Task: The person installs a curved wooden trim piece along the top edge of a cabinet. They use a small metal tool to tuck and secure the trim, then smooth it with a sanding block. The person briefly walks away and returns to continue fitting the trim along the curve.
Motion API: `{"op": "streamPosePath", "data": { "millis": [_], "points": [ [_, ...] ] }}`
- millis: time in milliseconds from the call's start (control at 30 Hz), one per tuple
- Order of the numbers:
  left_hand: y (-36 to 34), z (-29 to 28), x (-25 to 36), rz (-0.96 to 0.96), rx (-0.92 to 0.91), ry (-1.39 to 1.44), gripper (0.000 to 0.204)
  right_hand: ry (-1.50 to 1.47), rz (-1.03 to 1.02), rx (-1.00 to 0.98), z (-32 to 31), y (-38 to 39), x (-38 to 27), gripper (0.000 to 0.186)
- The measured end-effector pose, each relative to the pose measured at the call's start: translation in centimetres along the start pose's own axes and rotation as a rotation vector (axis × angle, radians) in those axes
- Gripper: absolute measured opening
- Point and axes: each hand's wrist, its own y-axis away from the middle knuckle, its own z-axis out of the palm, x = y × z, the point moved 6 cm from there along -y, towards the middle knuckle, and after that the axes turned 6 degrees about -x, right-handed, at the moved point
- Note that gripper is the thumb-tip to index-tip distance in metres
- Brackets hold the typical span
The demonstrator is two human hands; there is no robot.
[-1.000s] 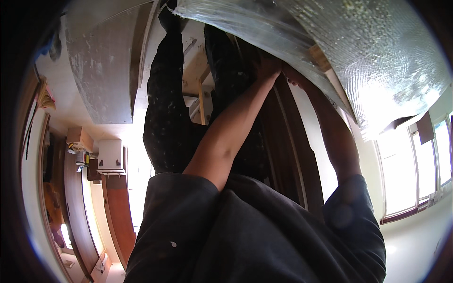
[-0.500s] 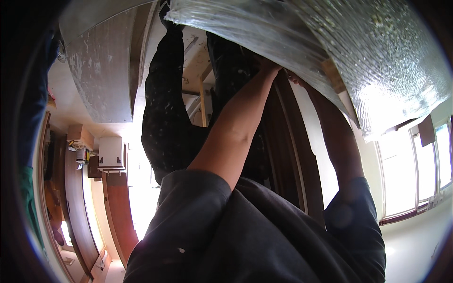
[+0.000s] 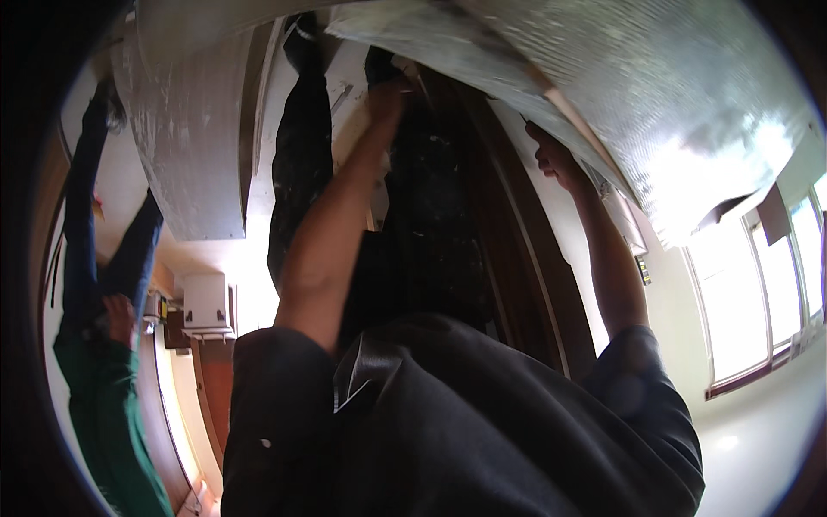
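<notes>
A large panel wrapped in shiny clear plastic (image 3: 680,103) slants across the upper right, with a brown strip along it. At its near edge my right hand (image 3: 556,160) is closed, fingers curled against the edge. Apart from that edge, my left hand (image 3: 389,96) reaches forward past my dark trouser leg, smeared by motion. Its fingers cannot be made out, nor whether anything is in them. Beneath and between my arms runs a long dark brown board (image 3: 504,198) with a lighter line along it.
A greyish, scuffed board (image 3: 185,129) stands at the upper left. Beyond it is another person in a green top (image 3: 108,414) and blue trousers. A white cabinet (image 3: 207,302) is at the left, and a bright window (image 3: 732,293) at the right.
My left hand has left the panel's edge and moved left. My right hand stays near the edge. The panel has shifted slightly, and the person in green has come further into view.
</notes>
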Motion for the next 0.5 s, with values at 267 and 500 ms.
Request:
{"op": "streamPosePath", "data": {
  "millis": [267, 500],
  "points": [
    [4.9, -22.0, -3.5, 0.05, 0.187, -0.257, 0.042, 0.326, -0.037, 0.003, -0.1, 9.0, -1.9, 0.068],
    [12.7, -28.4, -10.5, -0.133, 0.209, 0.167, 0.039, 0.984, -0.671, 0.076, 7.0, 13.3, -7.6, 0.056]
  ]
}}
